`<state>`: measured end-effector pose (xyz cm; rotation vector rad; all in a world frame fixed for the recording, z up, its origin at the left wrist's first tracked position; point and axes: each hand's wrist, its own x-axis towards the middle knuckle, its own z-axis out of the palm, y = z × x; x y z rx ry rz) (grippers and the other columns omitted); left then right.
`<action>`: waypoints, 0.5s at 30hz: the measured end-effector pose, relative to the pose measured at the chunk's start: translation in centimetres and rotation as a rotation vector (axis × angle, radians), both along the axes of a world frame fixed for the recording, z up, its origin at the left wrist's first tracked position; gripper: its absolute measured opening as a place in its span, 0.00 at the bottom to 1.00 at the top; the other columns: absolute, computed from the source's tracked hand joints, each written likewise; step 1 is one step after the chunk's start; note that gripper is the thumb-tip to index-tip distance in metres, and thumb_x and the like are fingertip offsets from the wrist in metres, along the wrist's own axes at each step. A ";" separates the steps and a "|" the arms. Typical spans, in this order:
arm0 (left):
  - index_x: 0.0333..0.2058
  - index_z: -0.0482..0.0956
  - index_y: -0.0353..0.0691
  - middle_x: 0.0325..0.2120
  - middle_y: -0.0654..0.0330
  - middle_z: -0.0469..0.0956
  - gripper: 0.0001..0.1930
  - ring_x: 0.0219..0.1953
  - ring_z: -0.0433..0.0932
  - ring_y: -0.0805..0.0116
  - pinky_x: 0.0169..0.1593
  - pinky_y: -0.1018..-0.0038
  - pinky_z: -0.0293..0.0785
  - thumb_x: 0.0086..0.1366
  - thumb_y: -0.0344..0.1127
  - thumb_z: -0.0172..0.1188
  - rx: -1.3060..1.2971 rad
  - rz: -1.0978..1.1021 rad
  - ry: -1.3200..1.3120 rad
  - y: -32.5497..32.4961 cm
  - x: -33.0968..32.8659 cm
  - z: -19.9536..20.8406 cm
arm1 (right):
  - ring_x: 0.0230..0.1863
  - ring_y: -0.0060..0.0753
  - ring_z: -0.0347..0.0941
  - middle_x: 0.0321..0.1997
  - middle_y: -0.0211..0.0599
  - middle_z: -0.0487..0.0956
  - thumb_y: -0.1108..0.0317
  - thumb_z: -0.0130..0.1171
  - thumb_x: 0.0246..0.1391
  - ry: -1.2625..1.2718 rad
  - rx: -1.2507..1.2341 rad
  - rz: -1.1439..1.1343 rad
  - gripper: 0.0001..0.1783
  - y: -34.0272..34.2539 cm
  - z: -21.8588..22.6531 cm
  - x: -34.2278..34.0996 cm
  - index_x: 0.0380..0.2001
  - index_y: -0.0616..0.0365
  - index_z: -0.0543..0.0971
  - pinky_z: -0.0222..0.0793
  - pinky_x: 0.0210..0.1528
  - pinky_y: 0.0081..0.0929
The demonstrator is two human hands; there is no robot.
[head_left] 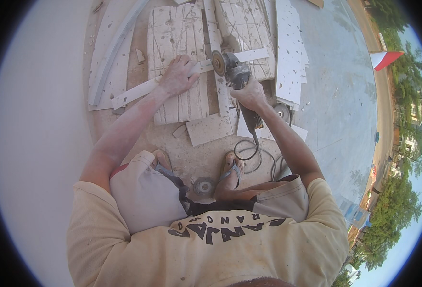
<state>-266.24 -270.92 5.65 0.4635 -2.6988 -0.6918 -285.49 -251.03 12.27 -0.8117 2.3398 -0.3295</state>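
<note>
My left hand point(178, 75) grips a long, narrow white tile strip point(136, 93) and holds it down across a scored, dusty white block point(175, 36). The strip slants up to the right and reaches over a second scored block point(249, 31). In my right hand point(250, 95) is a dark angle grinder point(240, 75), held by its body with the cable end toward me. Its round disc point(218, 63) stands at the strip, just right of my left hand; whether it touches or spins I cannot tell.
Speckled white tile pieces point(287, 52) lie right of the blocks, others point(112, 62) left. Tile offcuts point(211, 130) lie nearer me. The grinder's cable point(247, 152) loops by my right foot. Loose discs rest between my feet point(203, 186) and near my right forearm point(282, 112). A pale wall point(43, 143) rises left.
</note>
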 end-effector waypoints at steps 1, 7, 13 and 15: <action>0.49 0.75 0.32 0.47 0.46 0.71 0.21 0.55 0.68 0.46 0.60 0.56 0.66 0.61 0.40 0.62 0.000 0.003 0.006 0.0 0.0 -0.1 | 0.56 0.57 0.76 0.50 0.65 0.79 0.54 0.67 0.39 0.001 -0.002 0.002 0.43 -0.1 -0.1 0.0 0.54 0.76 0.68 0.70 0.60 0.40; 0.49 0.75 0.32 0.48 0.48 0.71 0.21 0.55 0.68 0.48 0.61 0.56 0.65 0.62 0.41 0.59 0.008 0.003 0.004 0.0 -0.1 -0.2 | 0.56 0.57 0.76 0.49 0.65 0.79 0.54 0.68 0.39 0.000 0.000 0.001 0.43 -0.5 -0.1 -0.2 0.54 0.75 0.69 0.71 0.59 0.40; 0.49 0.75 0.32 0.48 0.48 0.71 0.21 0.56 0.68 0.49 0.61 0.56 0.65 0.62 0.41 0.59 -0.005 0.005 -0.023 0.0 -0.1 -0.2 | 0.55 0.57 0.76 0.49 0.64 0.79 0.54 0.68 0.38 0.014 0.010 0.000 0.43 -0.9 0.0 -0.2 0.53 0.75 0.70 0.71 0.59 0.40; 0.49 0.75 0.32 0.49 0.48 0.71 0.21 0.56 0.68 0.49 0.61 0.56 0.65 0.62 0.41 0.59 -0.009 0.004 -0.022 -0.1 0.0 -0.3 | 0.55 0.57 0.76 0.49 0.64 0.79 0.54 0.67 0.37 0.022 0.008 0.005 0.43 -1.0 0.1 -0.1 0.53 0.75 0.70 0.71 0.59 0.40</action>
